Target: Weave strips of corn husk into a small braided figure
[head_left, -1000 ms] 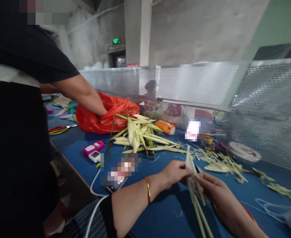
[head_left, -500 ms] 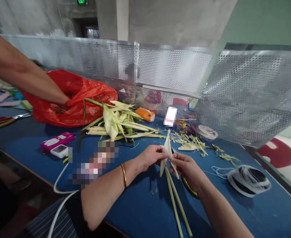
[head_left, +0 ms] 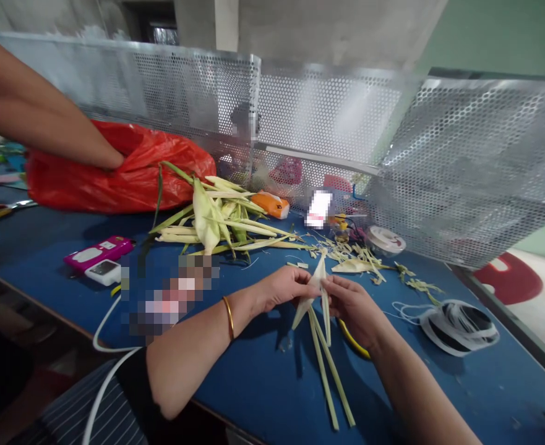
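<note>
A pale folded corn husk [head_left: 318, 277] is held upright above the blue table, its pointed tip facing up. My left hand [head_left: 287, 288] pinches its left side between thumb and fingers. My right hand [head_left: 350, 304] grips the right edge, fingertips close to the left ones. Two long, thin green strips [head_left: 330, 377] hang below the husk and spread apart toward the bottom. Where they join the husk is partly covered by my fingers. A yellow curved handle [head_left: 356, 343] lies beneath my right hand, mostly hidden.
Another person's arm [head_left: 44, 105] reaches into a red plastic bag [head_left: 161, 185]. Beside it lies a pile of corn husks [head_left: 207, 216]. An orange packet [head_left: 271, 204] and husk scraps [head_left: 358, 266] lie farther back. A spool of white line [head_left: 460, 327] stands right, a purple device [head_left: 98, 253] left.
The view has tilted down slightly. My right fingers have shifted up along the husk's edge, and its lower flaps hang at a different angle. The other person's arm remains in the bag, which looks flatter.
</note>
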Demonstrator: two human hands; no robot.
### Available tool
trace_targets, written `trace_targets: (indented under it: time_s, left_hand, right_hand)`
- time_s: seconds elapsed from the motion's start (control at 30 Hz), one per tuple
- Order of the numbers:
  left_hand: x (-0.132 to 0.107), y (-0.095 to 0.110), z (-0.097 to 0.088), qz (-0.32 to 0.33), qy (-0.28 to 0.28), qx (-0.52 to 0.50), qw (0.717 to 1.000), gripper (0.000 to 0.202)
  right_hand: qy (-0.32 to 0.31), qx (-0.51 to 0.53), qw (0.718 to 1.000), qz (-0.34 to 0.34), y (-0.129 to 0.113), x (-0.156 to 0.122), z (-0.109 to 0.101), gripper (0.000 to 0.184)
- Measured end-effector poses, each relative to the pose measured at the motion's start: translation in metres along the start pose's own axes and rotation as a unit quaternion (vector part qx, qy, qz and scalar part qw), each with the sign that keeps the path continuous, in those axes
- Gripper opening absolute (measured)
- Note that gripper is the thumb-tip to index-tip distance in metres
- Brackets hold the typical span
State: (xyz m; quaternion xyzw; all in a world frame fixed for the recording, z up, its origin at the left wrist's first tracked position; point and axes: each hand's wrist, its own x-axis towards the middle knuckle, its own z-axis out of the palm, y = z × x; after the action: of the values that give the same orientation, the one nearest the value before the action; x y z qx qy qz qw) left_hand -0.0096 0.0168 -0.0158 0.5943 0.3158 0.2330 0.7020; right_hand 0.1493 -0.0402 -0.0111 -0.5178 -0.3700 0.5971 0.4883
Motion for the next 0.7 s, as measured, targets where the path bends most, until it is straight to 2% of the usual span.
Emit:
trace_targets:
  time_s: [0.23, 0.37, 0.5, 0.6, 0.7]
  left_hand:
    - [0.000, 0.002, -0.006, -0.022, -0.013, -0.003, 1.000, 0.046]
    - [-0.001, 0.005, -0.004, -0.034, -0.035, -0.018, 0.999, 0.052]
    - [0.000, 0.002, 0.003, 0.006, 0.012, -0.054, 0.998, 0.056]
    - [0.003, -0.003, 0.006, 0.046, 0.053, -0.035, 0.997, 0.048]
    - [0.004, -0.004, 0.007, 0.063, 0.064, -0.025, 0.996, 0.043]
  right_hand:
    - [-0.003, 0.018, 1.000, -0.024, -0.012, -0.004, -0.008, 0.034]
    - [-0.012, 0.016, 0.999, -0.038, -0.012, -0.004, -0.006, 0.033]
    - [-0.007, -0.044, 0.997, -0.055, -0.003, -0.003, 0.002, 0.037]
    - [0.002, -0.073, 0.996, -0.057, 0.003, -0.002, 0.005, 0.038]
    - [0.017, -0.068, 0.996, -0.056, 0.005, -0.001, 0.006, 0.036]
